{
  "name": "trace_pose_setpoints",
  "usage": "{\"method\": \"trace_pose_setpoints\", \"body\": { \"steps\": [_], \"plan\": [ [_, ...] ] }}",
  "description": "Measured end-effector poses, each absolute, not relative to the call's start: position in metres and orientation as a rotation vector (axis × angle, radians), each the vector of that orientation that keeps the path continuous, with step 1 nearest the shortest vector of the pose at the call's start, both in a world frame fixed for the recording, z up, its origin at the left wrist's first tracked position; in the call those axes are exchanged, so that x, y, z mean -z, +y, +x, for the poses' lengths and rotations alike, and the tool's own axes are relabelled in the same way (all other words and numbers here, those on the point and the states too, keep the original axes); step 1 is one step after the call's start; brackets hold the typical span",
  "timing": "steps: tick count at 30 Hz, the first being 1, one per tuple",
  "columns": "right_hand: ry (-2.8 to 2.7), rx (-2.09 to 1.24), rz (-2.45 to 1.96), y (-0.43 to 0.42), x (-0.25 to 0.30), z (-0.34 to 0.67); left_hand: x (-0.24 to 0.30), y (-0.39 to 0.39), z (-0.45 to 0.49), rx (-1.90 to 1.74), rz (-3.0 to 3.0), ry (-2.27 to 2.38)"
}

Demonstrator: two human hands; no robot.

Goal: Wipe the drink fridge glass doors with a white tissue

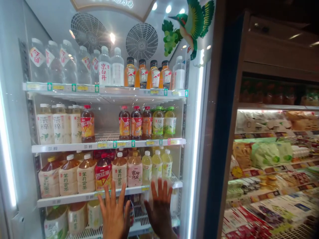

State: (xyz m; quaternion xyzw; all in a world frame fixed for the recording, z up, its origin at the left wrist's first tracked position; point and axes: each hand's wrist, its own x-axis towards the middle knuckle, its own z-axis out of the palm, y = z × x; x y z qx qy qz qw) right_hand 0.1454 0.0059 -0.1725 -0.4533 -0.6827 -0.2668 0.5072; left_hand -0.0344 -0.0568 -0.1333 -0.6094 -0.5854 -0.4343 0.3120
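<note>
Both hands are raised in front of a lit drinks cooler, fingers spread and nothing in them. My left hand overlaps the lower shelves, its fingertips below a red-labelled tea bottle and a white-capped tea bottle. To its right, my right hand reaches up in front of the small pale-yellow bottles. A pink-labelled bottle stands between the two. Reflections and a bird decal suggest a glass pane before the shelves. Whether either palm touches it, I cannot tell.
Clear water bottles and orange drinks line the top shelf. The shelf beneath carries white-labelled, red-capped and green-capped teas. Past the cooler's dark frame, an open display holds packaged goods on several levels.
</note>
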Motion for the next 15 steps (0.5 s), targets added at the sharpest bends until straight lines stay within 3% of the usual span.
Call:
{"method": "trace_pose_setpoints", "body": {
  "steps": [4,6,12,15],
  "plan": [
    [-1.465,0.540,-1.117,0.017,0.074,0.162,0.136,-0.053,-0.029,1.179,-1.565,-1.506],
    [-1.467,0.561,-1.097,0.021,0.070,0.165,0.137,-0.051,-0.028,1.184,-1.546,-1.498],
    [-1.564,0.638,-1.091,0.017,0.230,0.152,0.136,-0.054,-0.031,1.156,-1.582,-1.541],
    [-1.496,0.574,-1.138,0.016,0.233,0.148,0.136,-0.054,-0.033,1.131,-1.593,-1.566]
  ]
}}
